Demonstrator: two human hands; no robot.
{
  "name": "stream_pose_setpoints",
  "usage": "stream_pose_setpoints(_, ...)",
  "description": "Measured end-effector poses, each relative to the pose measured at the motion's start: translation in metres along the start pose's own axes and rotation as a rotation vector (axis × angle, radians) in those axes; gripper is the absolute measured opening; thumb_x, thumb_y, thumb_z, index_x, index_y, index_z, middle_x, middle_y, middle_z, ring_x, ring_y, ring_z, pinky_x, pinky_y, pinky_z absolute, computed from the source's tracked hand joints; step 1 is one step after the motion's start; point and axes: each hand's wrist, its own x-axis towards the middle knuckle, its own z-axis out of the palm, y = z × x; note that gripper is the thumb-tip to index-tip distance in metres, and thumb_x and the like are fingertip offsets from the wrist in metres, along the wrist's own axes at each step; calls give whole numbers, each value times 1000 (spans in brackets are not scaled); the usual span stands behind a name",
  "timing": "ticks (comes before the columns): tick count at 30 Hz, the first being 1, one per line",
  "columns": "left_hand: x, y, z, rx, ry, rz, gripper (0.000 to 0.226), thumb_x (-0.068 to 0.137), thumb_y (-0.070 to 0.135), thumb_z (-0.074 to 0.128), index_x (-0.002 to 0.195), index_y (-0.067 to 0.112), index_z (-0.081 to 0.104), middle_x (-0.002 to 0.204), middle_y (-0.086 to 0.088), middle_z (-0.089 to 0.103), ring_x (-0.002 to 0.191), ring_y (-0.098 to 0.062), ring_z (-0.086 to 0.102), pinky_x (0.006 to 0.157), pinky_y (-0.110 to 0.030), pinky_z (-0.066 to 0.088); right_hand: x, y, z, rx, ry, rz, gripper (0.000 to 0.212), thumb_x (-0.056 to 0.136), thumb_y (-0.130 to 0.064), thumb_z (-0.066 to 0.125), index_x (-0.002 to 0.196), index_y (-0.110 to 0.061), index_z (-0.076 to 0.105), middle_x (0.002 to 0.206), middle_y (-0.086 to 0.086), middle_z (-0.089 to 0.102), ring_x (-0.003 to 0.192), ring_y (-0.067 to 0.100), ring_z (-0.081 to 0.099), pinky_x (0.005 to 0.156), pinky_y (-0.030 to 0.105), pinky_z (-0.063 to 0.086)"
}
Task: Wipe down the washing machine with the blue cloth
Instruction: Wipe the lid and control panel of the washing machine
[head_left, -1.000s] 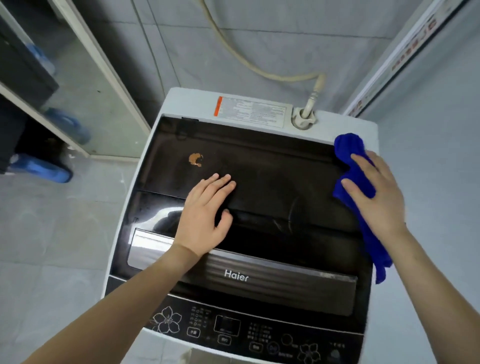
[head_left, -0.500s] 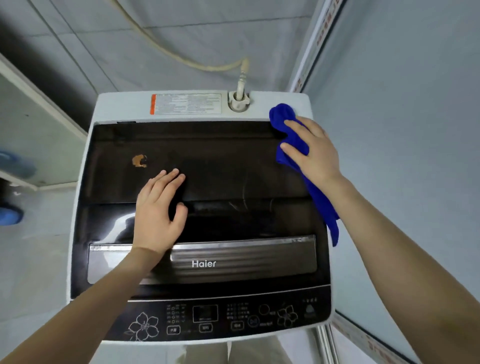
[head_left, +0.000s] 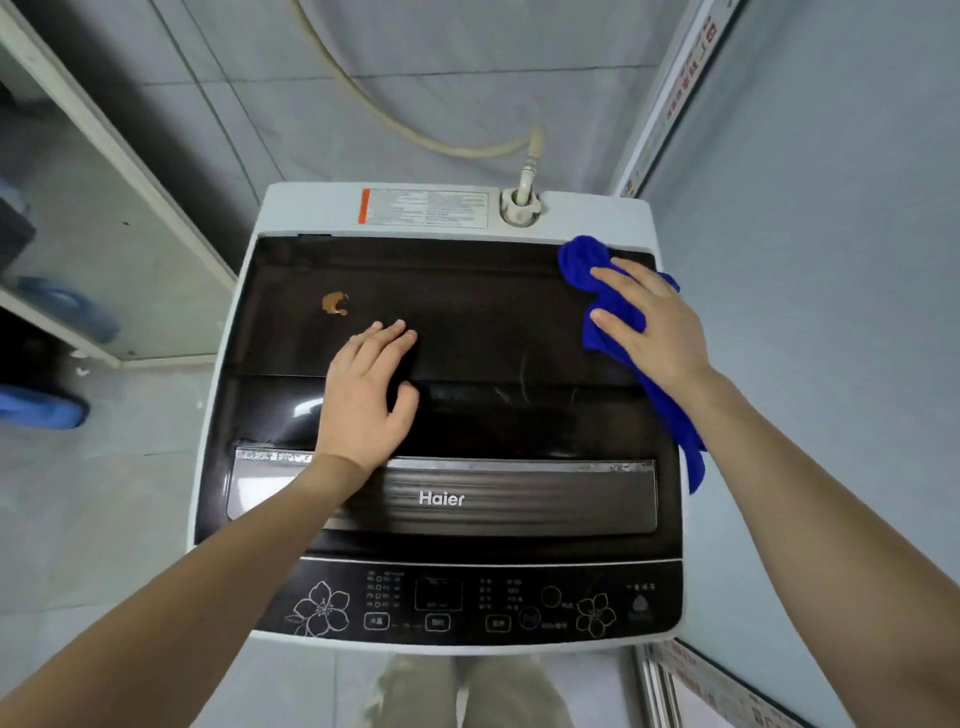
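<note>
While our right hand presses the blue cloth flat-fingered at the upper-right corner of the washing machine and our left hand rests spread at centre, we judge wiping barely begun, needing a leftward sweep over the brown stain.

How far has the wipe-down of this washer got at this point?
Barely begun; nothing looks clearly wiped. In hand: the right hand presses the blue cloth on the rear right corner of the lid, while the left hand rests flat mid-lid. Left: the brown smear rear left, the streaked lid centre, the control panel.
</note>
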Motion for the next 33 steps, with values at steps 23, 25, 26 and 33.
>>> stream_pose_setpoints(23,-5,8,1,140,-66,-32,60,87,26,38,141,3,54,149,-13,50,143,-36,40,120,-50,27,30,24,-9,52,-68,-143,46,97,-51,48,143,-43,43,152,-17,37,138,10,37,107,34,38)
stream_pose_setpoints(25,-11,20,4,169,-43,-118,62,88,29,36,142,6,53,151,-12,49,144,-36,39,120,-53,26,44,31,-9,33,-90,-191,47,97,-52,46,143,-42,42,153,-16,37,139,12,36,107,35,38)
stream_pose_setpoints(26,-18,30,8,191,-19,-181,63,88,32,36,143,9,52,152,-10,48,145,-35,37,120,-54,24,44,33,-9,22,-106,-230,48,97,-53,45,144,-43,42,154,-16,35,140,13,35,107,35,36)
stream_pose_setpoints(33,-83,92,59,301,107,-498,57,99,41,32,152,22,42,158,-2,39,150,-31,26,122,-57,8,-3,30,-11,-34,-387,-753,50,95,-55,47,144,-44,41,155,-19,32,147,4,19,112,26,28)
